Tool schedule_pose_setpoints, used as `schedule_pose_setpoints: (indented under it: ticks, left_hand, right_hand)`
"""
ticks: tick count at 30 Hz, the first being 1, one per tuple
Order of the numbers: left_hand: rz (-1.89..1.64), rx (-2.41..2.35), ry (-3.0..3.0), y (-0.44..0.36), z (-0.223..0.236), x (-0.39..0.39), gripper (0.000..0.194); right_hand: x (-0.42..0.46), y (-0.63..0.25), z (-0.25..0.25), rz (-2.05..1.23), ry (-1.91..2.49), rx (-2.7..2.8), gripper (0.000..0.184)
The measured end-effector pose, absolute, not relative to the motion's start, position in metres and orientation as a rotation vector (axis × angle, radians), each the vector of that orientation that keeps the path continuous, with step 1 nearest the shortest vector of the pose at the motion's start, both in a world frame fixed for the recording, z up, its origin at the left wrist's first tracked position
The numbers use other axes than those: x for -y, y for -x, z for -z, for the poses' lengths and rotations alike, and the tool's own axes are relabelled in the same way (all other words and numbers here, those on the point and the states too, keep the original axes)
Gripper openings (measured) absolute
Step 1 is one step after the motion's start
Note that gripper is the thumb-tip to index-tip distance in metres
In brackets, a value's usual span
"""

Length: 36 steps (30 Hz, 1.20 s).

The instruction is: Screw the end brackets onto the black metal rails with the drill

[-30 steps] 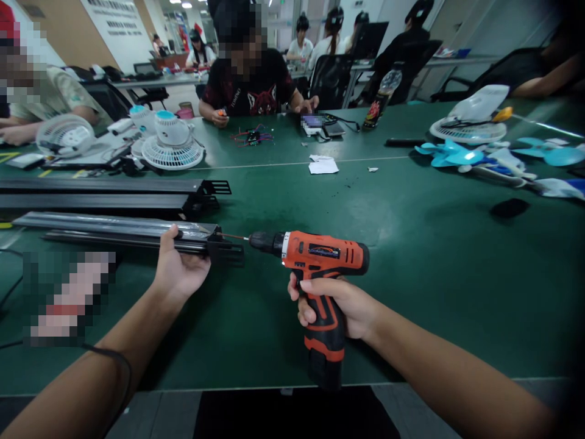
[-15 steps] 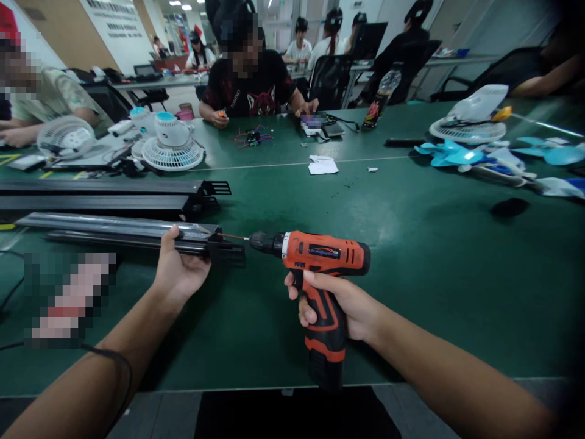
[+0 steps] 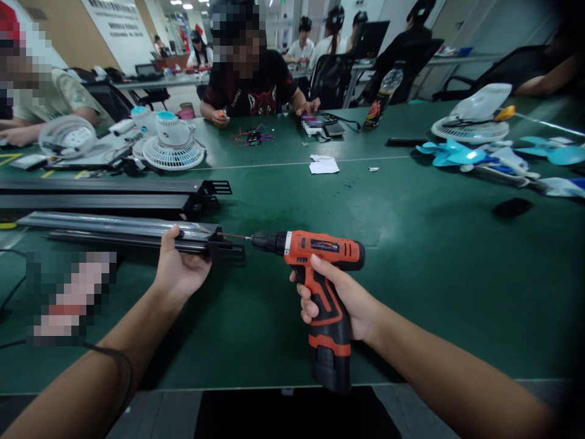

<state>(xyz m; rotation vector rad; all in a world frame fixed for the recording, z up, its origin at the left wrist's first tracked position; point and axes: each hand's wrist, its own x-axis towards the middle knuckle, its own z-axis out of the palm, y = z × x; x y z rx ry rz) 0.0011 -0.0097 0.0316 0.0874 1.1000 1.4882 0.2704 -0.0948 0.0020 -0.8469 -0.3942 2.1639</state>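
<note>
My right hand [image 3: 336, 292] is wrapped round the grip of an orange and black cordless drill [image 3: 326, 247], its body pointing left. From the chuck a long thin bit [image 3: 235, 236] reaches to the right end of a long black metal rail [image 3: 123, 224]. Whether the tip sits in a screw there is too small to tell. My left hand [image 3: 183, 268] grips that rail near the same end, thumb on top and fingers underneath. A dark slotted bracket [image 3: 231, 253] sticks out just past my left fingers.
More black rails [image 3: 100, 204] lie behind on the green table [image 3: 411, 292]. White fan parts [image 3: 173, 149] stand at the back left, blue fan blades [image 3: 450, 152] at the right. A bottle [image 3: 382, 100] and a co-worker [image 3: 256, 79] are across the table. A cable [image 3: 114, 355] crosses my left forearm.
The drill has tilted slightly, its rear and battery shifting a little, with its bit still at the rail's end. My right fingers have shifted on the grip. My left hand stays in place.
</note>
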Motion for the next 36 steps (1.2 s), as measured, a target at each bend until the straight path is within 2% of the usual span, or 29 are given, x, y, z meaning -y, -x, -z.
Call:
schedule_pose_setpoints:
  ticks: [12, 36]
  left_hand:
    - [-1.490, -1.080, -0.096, -0.0022, -0.0351, 0.0117, 0.027]
    - [-1.475, -1.070, -0.044, -0.0027, -0.0361, 0.0118, 0.028]
  right_hand:
    - [0.0941, -0.2705, -0.0044, -2.172, 0.918, 0.379, 0.056]
    - [0.0944, -0.2709, -0.0055, -2.161, 0.954, 0.333, 0.046]
